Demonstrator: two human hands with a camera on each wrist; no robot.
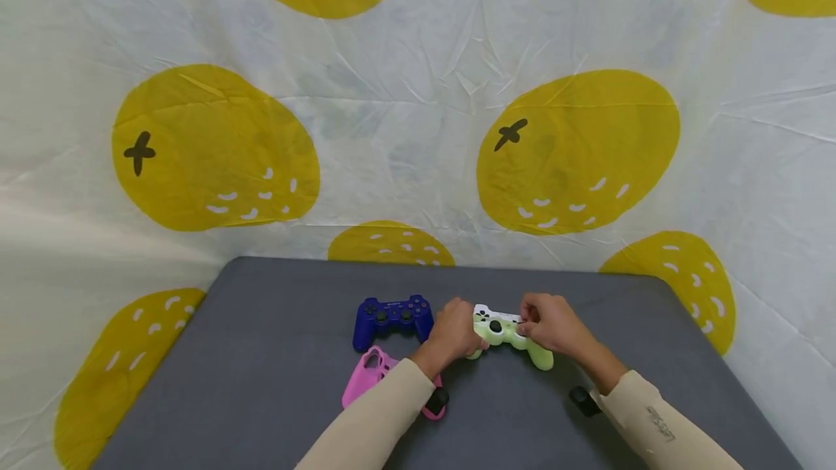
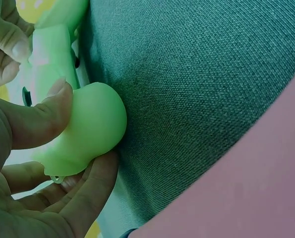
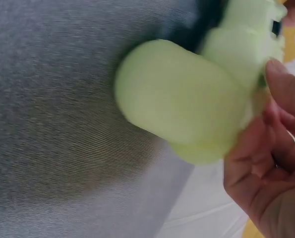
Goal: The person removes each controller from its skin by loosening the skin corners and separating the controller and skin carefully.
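Note:
A white game controller (image 1: 499,315) is partly covered by a light green silicone sleeve (image 1: 541,357), and both hands hold it just above the grey table. My left hand (image 1: 454,327) grips its left handle; in the left wrist view the thumb lies on top of the green sleeve (image 2: 98,119) and the fingers curl beneath. At the controller's upper right, my right hand (image 1: 554,322) pinches the sleeve's edge between thumb and fingers. The right wrist view shows the green handle (image 3: 172,94) hanging free beside that hand (image 3: 266,173). The controller's far side is hidden.
Left of the hands lies a dark blue controller (image 1: 393,315). A pink silicone sleeve (image 1: 366,380) sits nearer, partly behind my left forearm. The grey table (image 1: 261,354) ends at a white cloth (image 1: 405,165) with yellow fruit shapes.

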